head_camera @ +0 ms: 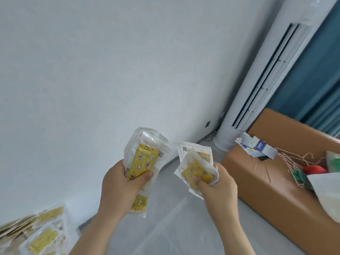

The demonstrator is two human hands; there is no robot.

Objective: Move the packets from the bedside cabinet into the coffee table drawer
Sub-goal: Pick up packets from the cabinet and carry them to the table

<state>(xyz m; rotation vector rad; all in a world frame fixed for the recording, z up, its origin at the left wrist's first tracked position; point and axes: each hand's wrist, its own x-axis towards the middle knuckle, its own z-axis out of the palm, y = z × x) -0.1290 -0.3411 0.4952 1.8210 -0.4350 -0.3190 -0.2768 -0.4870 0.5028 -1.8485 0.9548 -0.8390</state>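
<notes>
I'm gripping a bunch of yellow star-print packets (145,162) in my left hand (121,184), thumb clamped across the front. My right hand (217,184) pinches a second fanned bunch (197,170). Both are up off any surface, ready to carry, I'd judge. A heap of packets (42,234) lies lower left. An open cardboard box (266,177) of clutter sits right, beside the tower air conditioner (261,74). No drawer in sight.
</notes>
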